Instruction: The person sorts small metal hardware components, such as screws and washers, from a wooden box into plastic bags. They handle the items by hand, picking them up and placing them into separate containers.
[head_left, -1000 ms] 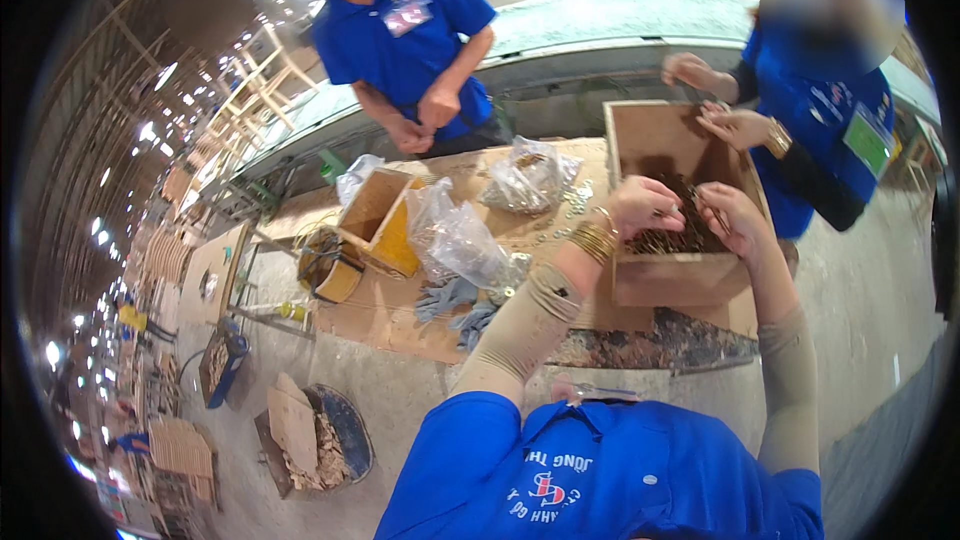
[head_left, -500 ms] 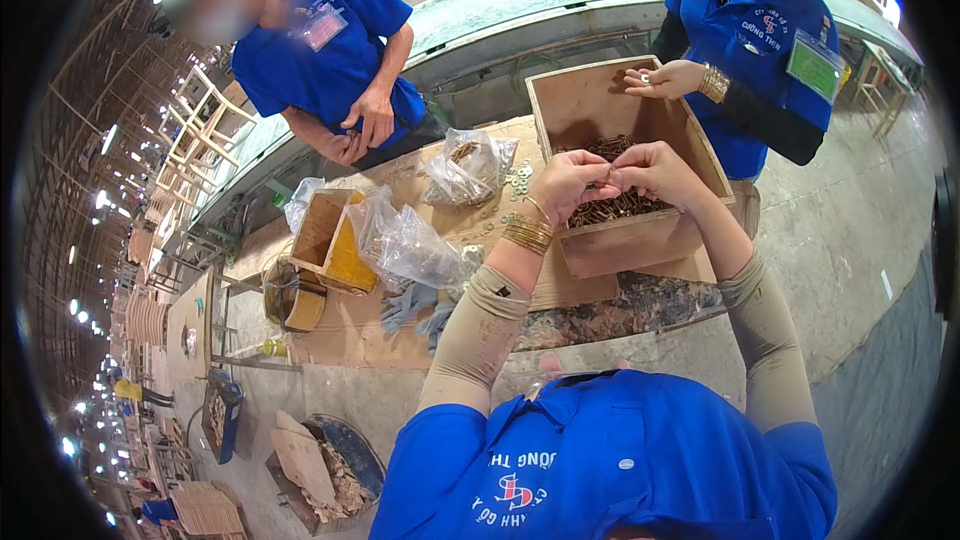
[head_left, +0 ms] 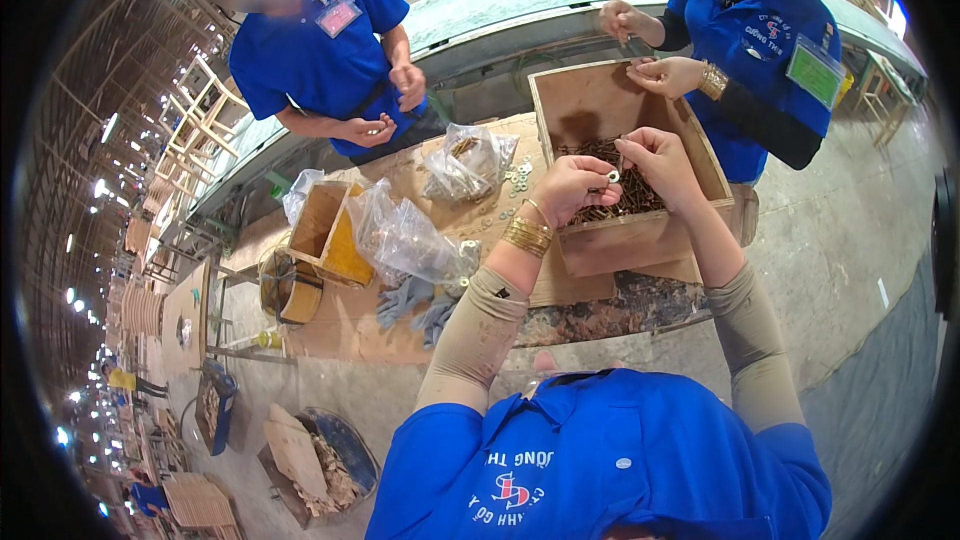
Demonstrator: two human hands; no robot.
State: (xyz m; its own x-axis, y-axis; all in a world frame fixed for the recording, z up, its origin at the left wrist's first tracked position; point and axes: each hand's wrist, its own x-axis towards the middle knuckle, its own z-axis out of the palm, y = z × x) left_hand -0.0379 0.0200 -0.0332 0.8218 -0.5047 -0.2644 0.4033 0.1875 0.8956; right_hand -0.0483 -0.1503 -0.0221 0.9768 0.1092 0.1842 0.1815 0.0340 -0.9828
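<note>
Above a wooden crate point(head_left: 615, 248) of brass-coloured bolts point(head_left: 640, 198), both my hands work close together. My left hand point(head_left: 572, 188) is closed, with a small metal washer point(head_left: 613, 177) showing at the thumb and fingertips. Just to its right, my right hand point(head_left: 662, 165) is held in a pinch over the bolts. Whatever sits between its fingertips is too small to make out. Loose washers point(head_left: 518, 177) lie on the cardboard left of the crate, beside a clear plastic bag point(head_left: 468, 165) of small metal hardware.
Two co-workers in blue shirts stand across the table; one has hands point(head_left: 665, 75) over the crate's far right corner. Left are a small wooden box point(head_left: 322, 225), another plastic bag point(head_left: 405, 240) and grey gloves point(head_left: 408, 302). A scrap bin point(head_left: 350, 440) stands on the floor.
My hands have parted a little, the right one lifting up, and the washer has come into sight. The left co-worker's hands have separated; the right co-worker's other hand has come in.
</note>
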